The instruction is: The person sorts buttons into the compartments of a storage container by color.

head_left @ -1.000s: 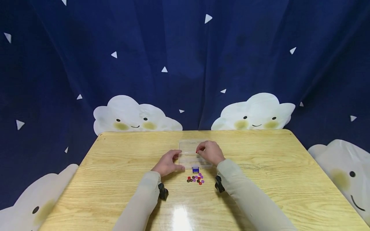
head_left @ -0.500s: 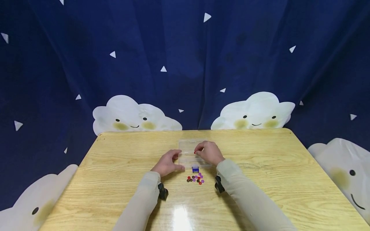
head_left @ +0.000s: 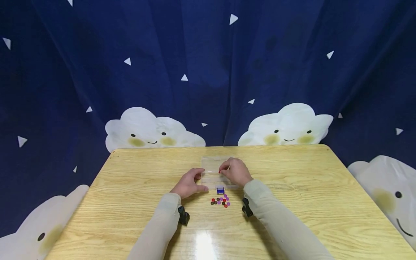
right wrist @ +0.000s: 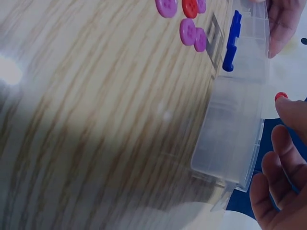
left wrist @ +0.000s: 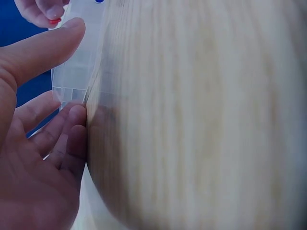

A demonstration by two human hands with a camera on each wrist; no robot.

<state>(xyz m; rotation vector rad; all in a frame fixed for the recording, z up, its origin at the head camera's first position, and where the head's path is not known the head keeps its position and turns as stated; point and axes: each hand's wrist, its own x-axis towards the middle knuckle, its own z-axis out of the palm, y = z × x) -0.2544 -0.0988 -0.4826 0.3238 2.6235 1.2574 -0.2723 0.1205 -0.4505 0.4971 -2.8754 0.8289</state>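
A clear plastic compartment box (head_left: 212, 174) lies open at the table's middle, with a blue latch (head_left: 220, 189) on its near side. My left hand (head_left: 198, 181) grips the box's left end, thumb (left wrist: 45, 48) on one side and fingers (left wrist: 67, 136) on the other. My right hand (head_left: 223, 170) hovers over the box and pinches a small red button (head_left: 220, 171) at its fingertips; the red button (right wrist: 281, 96) shows just above the box (right wrist: 235, 129). Several loose red, purple and dark buttons (head_left: 221, 201) lie on the table in front of the latch (right wrist: 232, 40).
The wooden table (head_left: 292, 187) stretches wide on both sides of the box. A dark blue curtain with white clouds (head_left: 152, 131) hangs behind it. Purple and red buttons (right wrist: 189, 21) sit close to the box's front wall.
My right hand with the red button has edged slightly left over the box. The left hand and the box have stayed put.
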